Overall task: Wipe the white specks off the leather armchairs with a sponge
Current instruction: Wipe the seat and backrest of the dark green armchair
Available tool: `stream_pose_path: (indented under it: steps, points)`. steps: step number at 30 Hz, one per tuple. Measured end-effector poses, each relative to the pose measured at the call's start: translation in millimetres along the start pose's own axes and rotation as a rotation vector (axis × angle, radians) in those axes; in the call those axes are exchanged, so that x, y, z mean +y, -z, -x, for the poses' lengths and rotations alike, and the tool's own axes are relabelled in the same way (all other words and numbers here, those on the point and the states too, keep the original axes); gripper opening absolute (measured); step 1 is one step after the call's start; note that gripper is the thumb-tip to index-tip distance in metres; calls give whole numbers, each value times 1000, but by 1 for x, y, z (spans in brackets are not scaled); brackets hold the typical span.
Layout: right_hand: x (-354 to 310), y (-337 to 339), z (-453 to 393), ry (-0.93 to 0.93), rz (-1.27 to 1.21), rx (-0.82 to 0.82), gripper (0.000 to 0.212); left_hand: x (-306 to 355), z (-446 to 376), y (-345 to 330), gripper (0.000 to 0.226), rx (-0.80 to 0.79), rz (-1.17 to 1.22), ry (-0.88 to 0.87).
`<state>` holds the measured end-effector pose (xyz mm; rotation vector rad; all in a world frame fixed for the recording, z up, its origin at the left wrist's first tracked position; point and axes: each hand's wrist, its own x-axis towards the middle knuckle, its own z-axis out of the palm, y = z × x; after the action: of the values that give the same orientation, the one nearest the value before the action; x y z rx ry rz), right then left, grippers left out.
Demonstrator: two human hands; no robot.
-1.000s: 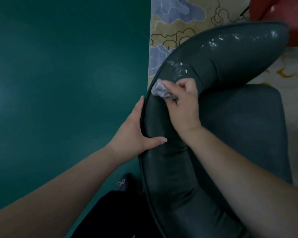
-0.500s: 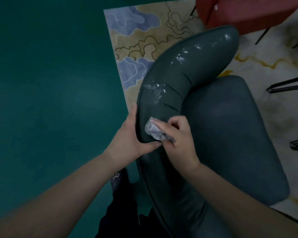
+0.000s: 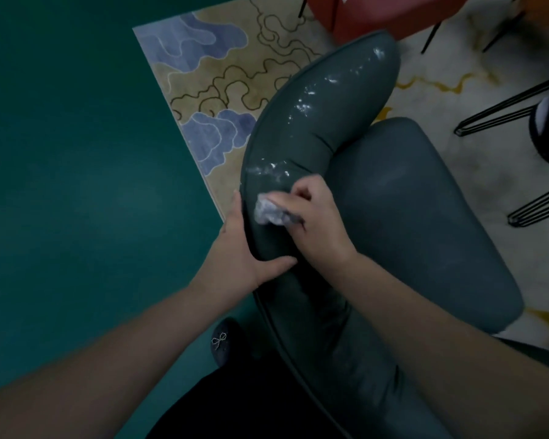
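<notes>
Right hand [image 3: 314, 226]: fingers curled tight around a crumpled pale grey-lilac sponge [image 3: 271, 212], pressing it against the top of the armchair's padded back roll [image 3: 298, 147]. The sponge looks wadded and wrinkled, and part of it is hidden under the fingers.

Left hand [image 3: 238, 258]: spread flat, fingers straight along the outer edge of the back roll, thumb laid across its top just below the sponge; it braces the roll and holds nothing.

Armchair [image 3: 425, 223]: dark grey-green leather, smooth and glossy. The back roll is a thick curved bolster with a piped seam on its outer edge; the seat cushion is broad and rounded. White specks [image 3: 268, 171] cluster just above the sponge, and more [image 3: 301, 106] are scattered toward the roll's far end.

The chair stands on a patterned rug [image 3: 210, 74] in blue and tan beside a plain teal floor [image 3: 76, 185].
</notes>
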<state>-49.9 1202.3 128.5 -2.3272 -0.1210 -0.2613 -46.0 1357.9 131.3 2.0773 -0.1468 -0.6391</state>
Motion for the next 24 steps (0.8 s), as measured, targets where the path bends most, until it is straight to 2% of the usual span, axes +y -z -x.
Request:
stream_pose_path:
  steps: [3,6,9,12,14,17,20,22,24]
  points:
    - [12,-5,-52,-61,64,62,22,-2,-3,1,133,3,-48,12]
    - [16,-8,-52,-46,58,97,34,-1,-13,4,132,59,-62,31]
    - [11,-3,-19,6,21,24,42,2,-25,9,129,75,-59,50]
    - [20,5,-41,49,42,-85,35,3,-31,10,127,79,-74,28]
    - [29,4,-83,-29,119,-48,28,2,-32,9,127,78,-47,36]
    - [30,-5,-112,-133,85,19,25,-1,-31,7,115,98,38,44]
    - [19,-6,-76,-33,61,-87,22,-6,-28,5,104,100,60,79]
    - [16,-1,-57,75,68,-178,33,-9,-27,5,100,109,47,90]
    - [21,1,-75,96,116,-209,31,-10,-27,5,98,89,68,111]
